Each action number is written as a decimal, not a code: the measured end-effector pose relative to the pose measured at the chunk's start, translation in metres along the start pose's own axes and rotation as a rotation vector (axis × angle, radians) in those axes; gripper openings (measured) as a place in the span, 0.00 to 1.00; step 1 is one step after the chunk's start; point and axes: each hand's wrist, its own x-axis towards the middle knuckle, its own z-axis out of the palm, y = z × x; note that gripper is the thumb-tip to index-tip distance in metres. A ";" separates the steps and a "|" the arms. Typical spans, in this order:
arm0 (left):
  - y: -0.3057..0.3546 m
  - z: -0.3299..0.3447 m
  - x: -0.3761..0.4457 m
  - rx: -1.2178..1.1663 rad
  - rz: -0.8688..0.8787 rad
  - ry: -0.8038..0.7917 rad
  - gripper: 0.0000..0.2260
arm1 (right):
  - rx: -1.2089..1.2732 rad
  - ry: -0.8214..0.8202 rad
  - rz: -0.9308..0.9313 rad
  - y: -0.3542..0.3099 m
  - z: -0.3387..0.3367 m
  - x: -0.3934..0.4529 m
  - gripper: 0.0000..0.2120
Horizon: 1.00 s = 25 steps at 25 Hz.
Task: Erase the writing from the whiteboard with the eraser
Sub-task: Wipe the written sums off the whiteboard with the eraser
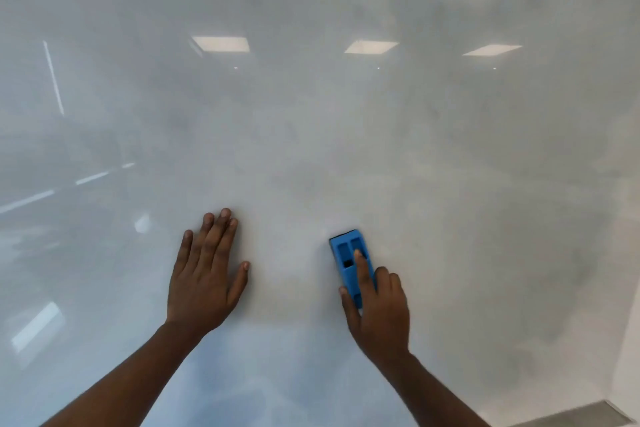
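Both my hands are on the whiteboard (346,149), the right one gripping the eraser (349,262).

Left hand (204,274): open, palm flat against the board, fingers together and pointing to the far side, thumb spread to the right, holding nothing. Right hand (379,312): closed around the near end of the blue eraser, index finger laid along its top, thumb on its left edge, remaining fingers on its right side. Eraser: flat against the board, right of centre, long axis running near to far and tilted slightly left, well apart from my left hand. Board surface: no legible writing, only faint grey smudging across the middle and right. Reflected ceiling light panels (221,43) show across the far part. No containers in view.
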 end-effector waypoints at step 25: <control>-0.254 -0.081 -0.030 0.089 -0.049 0.016 0.30 | -0.198 0.098 -0.530 -0.191 0.022 0.122 0.34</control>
